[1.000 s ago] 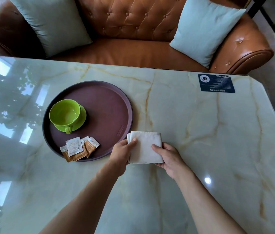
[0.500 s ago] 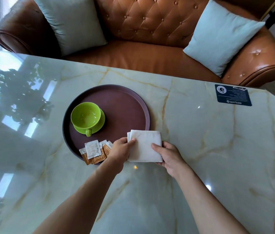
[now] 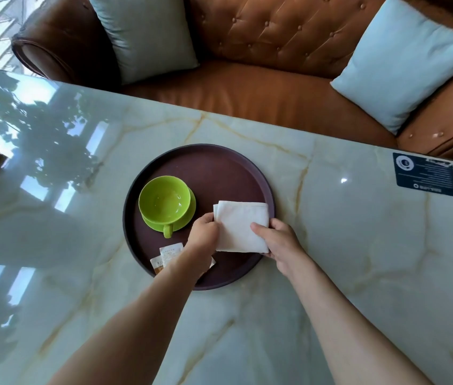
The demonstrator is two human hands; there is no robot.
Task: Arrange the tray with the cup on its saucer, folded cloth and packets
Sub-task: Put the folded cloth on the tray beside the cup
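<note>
Both hands, left point(image 3: 204, 232) and right point(image 3: 280, 241), pinch the folded cloth point(image 3: 240, 226) over the tray point(image 3: 219, 168), right of the cup point(image 3: 165, 202). Next, probably: lower it flat beside the packets point(image 3: 168, 254), then release.

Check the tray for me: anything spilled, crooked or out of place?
Nothing stands out. The green cup sits upright and empty on its saucer. The packets lie on the tray near its front rim, partly hidden by the left hand. Both hands hold the folded cloth over the tray's right side.
</note>
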